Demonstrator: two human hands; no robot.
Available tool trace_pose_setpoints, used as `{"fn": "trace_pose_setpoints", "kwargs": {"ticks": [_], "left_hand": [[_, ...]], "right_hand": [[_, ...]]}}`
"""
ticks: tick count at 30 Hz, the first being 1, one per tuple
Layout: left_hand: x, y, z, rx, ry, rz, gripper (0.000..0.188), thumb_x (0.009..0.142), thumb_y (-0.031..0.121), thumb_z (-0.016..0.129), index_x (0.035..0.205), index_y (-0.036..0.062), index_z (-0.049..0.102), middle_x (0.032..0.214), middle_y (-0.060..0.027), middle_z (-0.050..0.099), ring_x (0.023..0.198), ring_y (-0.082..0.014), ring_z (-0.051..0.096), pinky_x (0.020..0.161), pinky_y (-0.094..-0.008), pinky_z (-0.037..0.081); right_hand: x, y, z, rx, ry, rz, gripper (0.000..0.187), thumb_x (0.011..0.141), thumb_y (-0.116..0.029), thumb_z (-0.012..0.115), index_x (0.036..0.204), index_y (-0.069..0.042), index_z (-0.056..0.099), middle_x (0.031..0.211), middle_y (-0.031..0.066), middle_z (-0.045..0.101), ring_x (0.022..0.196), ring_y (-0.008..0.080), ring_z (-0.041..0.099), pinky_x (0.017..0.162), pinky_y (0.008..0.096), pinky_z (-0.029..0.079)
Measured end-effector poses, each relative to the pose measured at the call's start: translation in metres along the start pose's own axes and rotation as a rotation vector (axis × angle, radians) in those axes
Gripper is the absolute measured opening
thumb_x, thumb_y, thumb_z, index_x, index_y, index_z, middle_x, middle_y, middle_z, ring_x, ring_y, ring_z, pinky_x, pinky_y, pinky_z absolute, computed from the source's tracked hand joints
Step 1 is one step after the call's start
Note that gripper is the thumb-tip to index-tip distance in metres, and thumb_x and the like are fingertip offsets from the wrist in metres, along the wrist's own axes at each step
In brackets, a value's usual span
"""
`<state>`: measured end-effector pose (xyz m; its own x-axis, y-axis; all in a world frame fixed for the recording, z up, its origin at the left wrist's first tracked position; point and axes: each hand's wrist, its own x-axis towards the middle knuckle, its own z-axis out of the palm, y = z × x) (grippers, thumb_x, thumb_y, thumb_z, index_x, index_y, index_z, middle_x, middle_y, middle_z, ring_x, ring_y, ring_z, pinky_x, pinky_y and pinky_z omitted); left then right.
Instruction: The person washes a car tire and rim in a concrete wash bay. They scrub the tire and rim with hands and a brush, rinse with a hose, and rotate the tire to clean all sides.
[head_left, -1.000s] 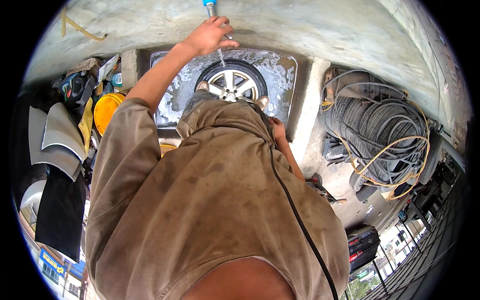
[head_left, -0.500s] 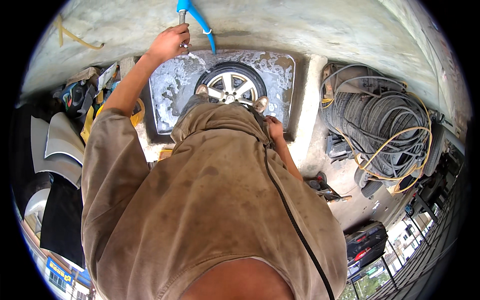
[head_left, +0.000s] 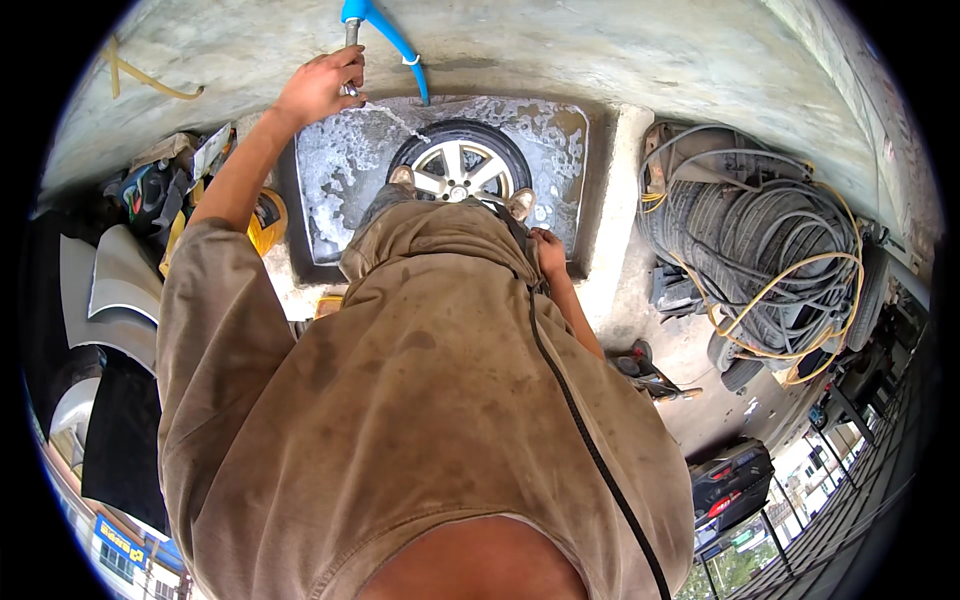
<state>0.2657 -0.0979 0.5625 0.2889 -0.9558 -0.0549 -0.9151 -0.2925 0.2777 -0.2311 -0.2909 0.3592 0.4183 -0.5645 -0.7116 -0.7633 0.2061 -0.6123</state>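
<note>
My left hand [head_left: 322,84] is closed around the metal tap [head_left: 352,36] that hangs from a blue pipe [head_left: 392,36] on the wall. A thin arc of water [head_left: 398,117] runs from the tap toward the wheel. That wheel, a black tyre [head_left: 519,160] on a silver spoked rim [head_left: 454,157], lies in a basin [head_left: 304,205] of foamy water, in front of my shoes. Down beside my right thigh, my right hand [head_left: 547,252] has its fingers curled; whatever may be inside them is hidden.
Stacked tyres [head_left: 750,225] draped with coiled hoses [head_left: 825,270] stand to the right. Curved panels [head_left: 125,280] and a yellow container [head_left: 266,222] are at the left. A black and red case [head_left: 732,490] sits at the lower right, and a concrete wall rises behind the basin.
The water stream now arcs out farther toward the wheel. My left hand keeps its hold on the tap, and the view has shifted slightly. My right hand stays beside my thigh.
</note>
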Motion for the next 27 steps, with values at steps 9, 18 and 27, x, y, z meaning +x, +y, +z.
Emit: {"fn": "trace_pose_setpoints", "kwargs": {"ticks": [9,18,27], "left_hand": [[0.010,0.009,-0.014,0.015,-0.130,0.045,0.043,0.081,0.046,0.065,0.095,0.0060,0.058,0.127,-0.0116,0.050,0.108,-0.0327,0.055,0.089,-0.0412,0.046],[0.025,0.026,-0.004,-0.004,-0.073,-0.036,0.048,0.083,0.053,0.060,0.088,0.0058,0.062,0.107,-0.0092,0.053,0.099,-0.0293,0.057,0.083,-0.0415,0.048],[0.036,0.056,0.005,-0.038,0.033,-0.237,0.050,0.084,0.055,0.058,0.092,0.0064,0.065,0.104,-0.0078,0.057,0.096,-0.0300,0.060,0.081,-0.0422,0.050]], "right_hand": [[0.016,0.019,0.002,0.031,-0.011,0.013,0.036,0.086,-0.028,0.062,0.110,-0.001,0.066,0.105,0.0138,0.069,0.098,0.0233,0.065,0.087,0.0315,0.046],[0.019,0.027,0.002,0.041,-0.008,0.008,0.035,0.086,-0.026,0.063,0.107,0.001,0.067,0.100,0.0118,0.069,0.092,0.0191,0.063,0.084,0.0299,0.047],[0.002,0.007,-0.001,0.022,-0.016,0.023,0.035,0.084,-0.024,0.064,0.108,0.001,0.066,0.100,0.0124,0.070,0.091,0.0180,0.065,0.084,0.0296,0.048]]}}
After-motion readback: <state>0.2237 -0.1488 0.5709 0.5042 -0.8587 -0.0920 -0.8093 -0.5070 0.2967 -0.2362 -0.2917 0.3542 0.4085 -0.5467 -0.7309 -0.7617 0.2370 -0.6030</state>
